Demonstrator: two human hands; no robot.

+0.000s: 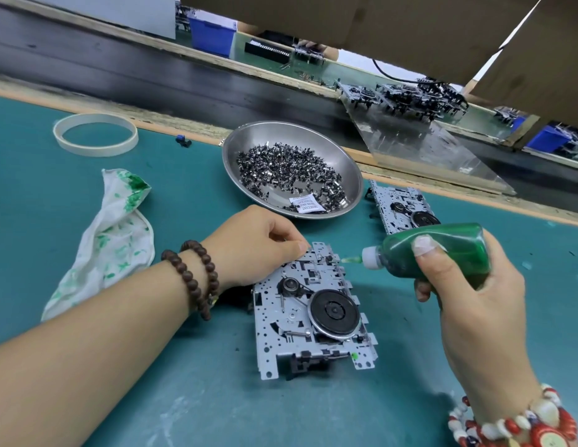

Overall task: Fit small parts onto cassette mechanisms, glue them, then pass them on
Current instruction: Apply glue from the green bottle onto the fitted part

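The cassette mechanism (310,312) lies flat on the green worktop (191,391), right in front of the person, its dark flywheel (334,312) facing up. A spot of green glue already shows near its close right corner. The left hand (252,248) steadies the far edge, its fingers curled and its fingertips (300,246) pinching at the top left corner of the plate. The right hand (468,279) grips a glue bottle (442,248) full of green fluid, held on its side with the nozzle just beside the far right edge of the mechanism, a green bead showing at the tip.

To my eye this is the gluing step. It would go best with the nozzle brought down to touch the fitted part, a light squeeze for one small drop, and the left hand holding the plate firmly so it does not slide. Too much pressure would likely flood the nearby levers.

Beyond, a steel bowl (292,169) holds a heap of small dark metal parts (287,177) and a white desiccant sachet (305,204). A second mechanism (400,204) waits to the right of the bowl. A green-stained rag (115,240) lies to the left, with a pale tape ring (95,134) farther off. Behind the worktop runs a dark conveyor belt (152,75), and more mechanisms (407,98) are clustered on its far side.
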